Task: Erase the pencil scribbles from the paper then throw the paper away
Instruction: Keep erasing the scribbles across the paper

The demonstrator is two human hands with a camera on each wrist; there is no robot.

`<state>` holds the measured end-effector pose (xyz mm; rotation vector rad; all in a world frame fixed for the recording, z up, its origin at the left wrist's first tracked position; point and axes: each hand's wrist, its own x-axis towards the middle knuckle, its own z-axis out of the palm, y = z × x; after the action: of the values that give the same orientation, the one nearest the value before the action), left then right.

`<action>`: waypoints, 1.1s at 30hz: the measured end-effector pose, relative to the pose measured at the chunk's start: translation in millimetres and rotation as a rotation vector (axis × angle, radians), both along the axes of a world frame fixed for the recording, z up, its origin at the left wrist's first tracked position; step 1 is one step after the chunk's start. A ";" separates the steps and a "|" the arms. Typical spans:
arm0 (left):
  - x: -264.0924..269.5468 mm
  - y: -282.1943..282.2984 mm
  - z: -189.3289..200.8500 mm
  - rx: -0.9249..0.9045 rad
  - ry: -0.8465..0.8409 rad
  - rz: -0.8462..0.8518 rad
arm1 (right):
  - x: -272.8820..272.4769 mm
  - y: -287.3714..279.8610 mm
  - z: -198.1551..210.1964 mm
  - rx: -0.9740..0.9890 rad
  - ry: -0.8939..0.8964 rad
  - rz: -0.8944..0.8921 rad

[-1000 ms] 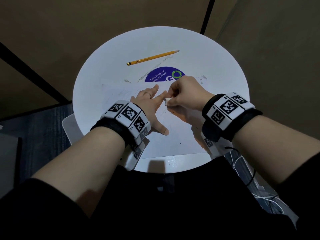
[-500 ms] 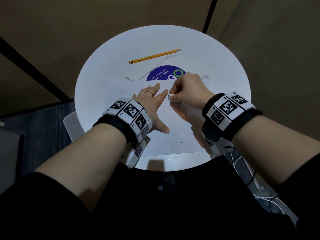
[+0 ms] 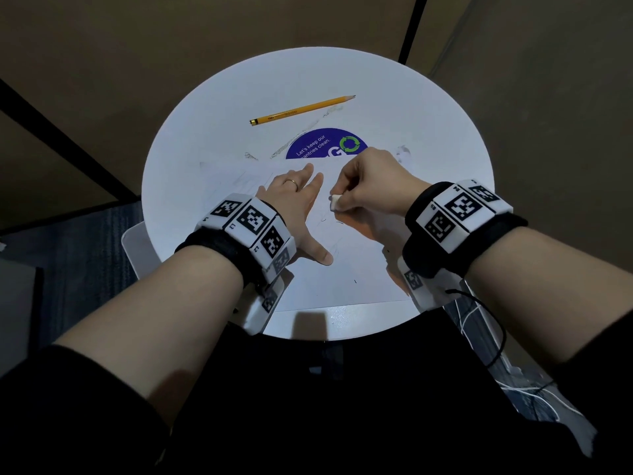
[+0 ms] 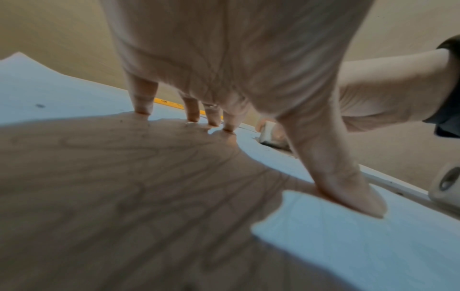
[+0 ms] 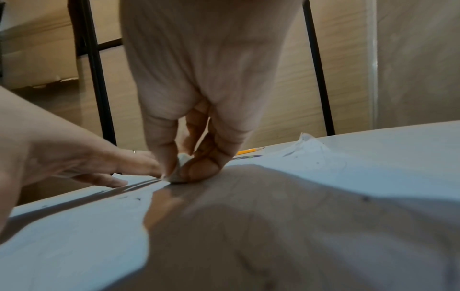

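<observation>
Left hand (image 3: 297,204): flat on the paper (image 3: 359,269), fingers straight and spread, thumb out to the side, holding nothing. Fingertips (image 4: 143,112) pressed on the sheet (left wrist view only; head view shows only the back of the hand, with a ring (image 3: 292,182) on one finger).

Right hand (image 3: 373,181): fingers curled, clamped on a small white eraser (image 3: 334,202). Pinch between thumb and fingers, eraser bottom touching the sheet (right wrist view (image 5: 180,167)); head view shows only its end sticking out of the fist, just beside the left index finger.

Paper: flat on the round white table (image 3: 445,159), near edge close to the body, far edge covering part of a blue sticker (image 3: 318,145). Faint pencil marks (image 3: 329,221) between the two hands, in the head view. Crumpled far corner (image 5: 308,143) lifted off the table, plain only in the right wrist view.

Yellow pencil (image 3: 301,110): on the bare table beyond the sticker, well apart from both hands, tip pointing right (head view shows full length; wrist views only a short section).
</observation>
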<state>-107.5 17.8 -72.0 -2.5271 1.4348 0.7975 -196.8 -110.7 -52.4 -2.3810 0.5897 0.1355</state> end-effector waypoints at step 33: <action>0.1 -0.2 0.2 0.001 0.003 0.004 | 8.6 6.0 12.5 -0.037 0.172 0.137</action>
<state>-107.4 17.6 -71.8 -2.5300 1.4301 0.8028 -188.2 -104.8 -40.0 -2.4612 0.5114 0.3956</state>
